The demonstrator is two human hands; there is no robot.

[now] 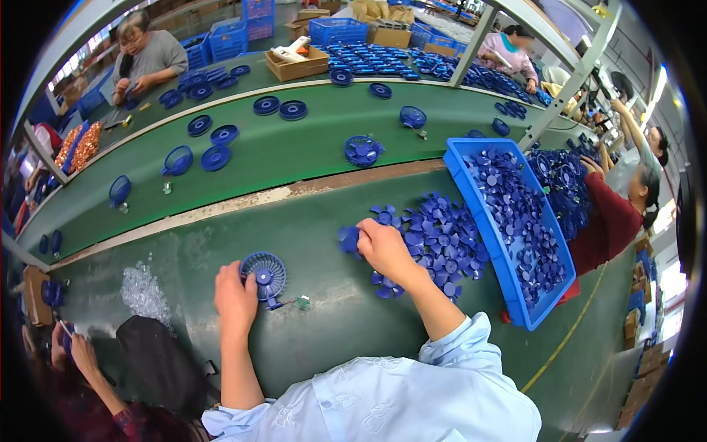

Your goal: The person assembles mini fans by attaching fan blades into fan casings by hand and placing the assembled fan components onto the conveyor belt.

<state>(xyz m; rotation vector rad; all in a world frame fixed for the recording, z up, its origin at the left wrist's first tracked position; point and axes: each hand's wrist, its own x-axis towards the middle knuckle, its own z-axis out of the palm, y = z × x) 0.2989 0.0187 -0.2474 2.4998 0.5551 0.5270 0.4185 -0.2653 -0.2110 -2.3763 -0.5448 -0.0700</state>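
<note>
My left hand (pixel 236 296) grips the left edge of a round blue fan housing (pixel 266 271) with a slatted grille. It lies on the green worktable, and a small green circuit board (pixel 303 302) on a wire sticks out at its lower right. My right hand (pixel 384 250) is closed on a blue fan blade (pixel 347 240), pinched at the fingertips and partly hidden by them. Beside and behind that hand spreads a loose heap of blue fan blades (pixel 445 243).
A blue tray (pixel 487 247) of fan blades stands to the right. Clear plastic pieces (pixel 143 291) lie at left near a black bag or chair back (pixel 163 361). Beyond a worn ledge, a green conveyor belt (pixel 294 162) carries fan parts. Co-workers sit at left, right and across.
</note>
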